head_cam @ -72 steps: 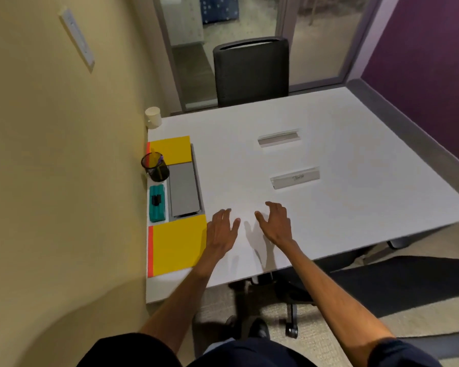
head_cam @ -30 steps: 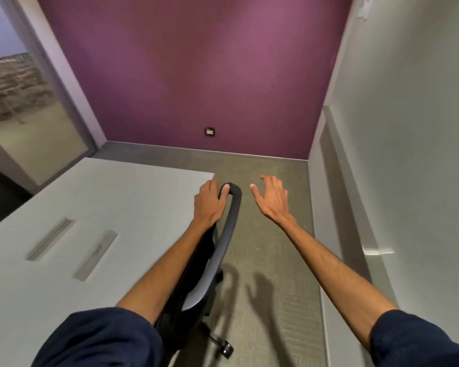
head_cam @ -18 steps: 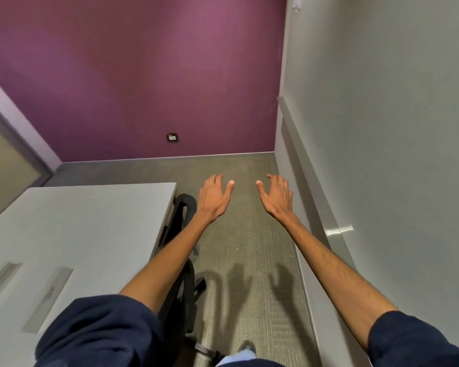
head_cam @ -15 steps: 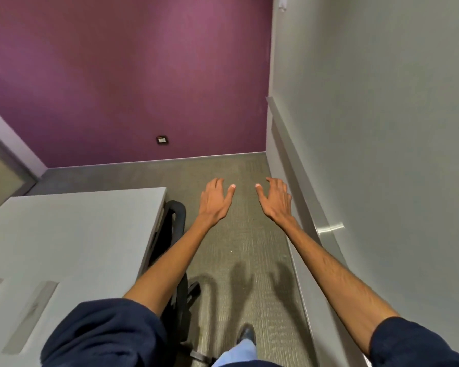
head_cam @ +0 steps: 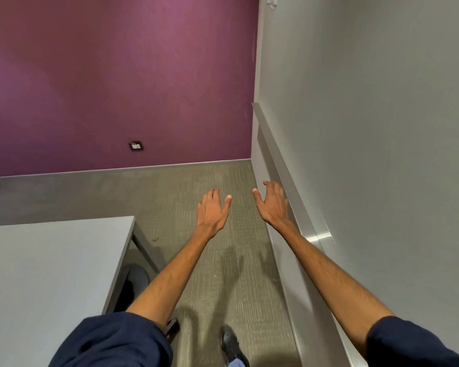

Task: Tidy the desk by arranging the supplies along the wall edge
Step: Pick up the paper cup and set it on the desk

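None of the desk supplies is in view. Only a bare corner of the white desk (head_cam: 51, 266) shows at the lower left. My left hand (head_cam: 212, 210) is stretched out over the carpet, palm down, fingers apart, holding nothing. My right hand (head_cam: 272, 205) is held out beside it with spread fingers and nothing in it, close to the metal rail (head_cam: 297, 207) on the grey wall.
A purple wall (head_cam: 117, 75) with a small outlet (head_cam: 136, 146) faces me; a grey wall (head_cam: 368, 128) runs along the right. Olive carpet (head_cam: 196, 260) lies between desk and wall. A dark chair (head_cam: 133, 284) part sits under the desk corner. My shoe (head_cam: 231, 343) shows below.
The view has swung from the desk with its supplies to the room's corner. My left hand let go of the chair back. Both hands stay open, and the chair has slipped almost out of sight.
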Demonstrator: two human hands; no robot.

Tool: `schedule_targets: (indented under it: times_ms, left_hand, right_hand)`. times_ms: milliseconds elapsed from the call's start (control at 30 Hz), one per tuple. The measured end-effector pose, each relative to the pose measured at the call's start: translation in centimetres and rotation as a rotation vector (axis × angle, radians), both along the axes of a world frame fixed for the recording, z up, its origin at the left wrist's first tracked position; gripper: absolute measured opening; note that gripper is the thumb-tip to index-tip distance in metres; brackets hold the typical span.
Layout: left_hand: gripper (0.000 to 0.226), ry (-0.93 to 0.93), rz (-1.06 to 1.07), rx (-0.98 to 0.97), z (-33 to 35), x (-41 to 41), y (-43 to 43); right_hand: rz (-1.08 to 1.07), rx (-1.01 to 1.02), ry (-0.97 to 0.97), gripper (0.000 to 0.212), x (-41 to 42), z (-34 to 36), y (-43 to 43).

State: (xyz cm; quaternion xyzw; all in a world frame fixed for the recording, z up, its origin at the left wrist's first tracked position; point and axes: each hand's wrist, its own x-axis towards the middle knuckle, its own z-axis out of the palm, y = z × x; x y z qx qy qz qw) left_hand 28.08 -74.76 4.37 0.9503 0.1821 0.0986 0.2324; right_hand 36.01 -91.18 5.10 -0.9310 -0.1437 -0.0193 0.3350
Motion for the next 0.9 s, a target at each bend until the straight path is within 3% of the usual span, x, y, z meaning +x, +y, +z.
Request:
schedule_targets:
  times_ms: [233,700,900]
  left_hand:
    - [0.058,-0.013,0.084,0.004,-0.2,8.7,8.2]
    - [0.066,0.127,0.323,-0.072,-4.2,18.3,25.5]
    - [0.067,0.121,0.446,-0.082,-4.6,26.0,34.1]
  right_hand:
    - [0.087,-0.052,0.020,0.059,9.5,-0.4,9.1]
    - [0.330,-0.106,0.115,0.060,22.5,-4.9,28.7]
    - [0.513,-0.164,0.043,0.059,31.7,-5.6,38.7]
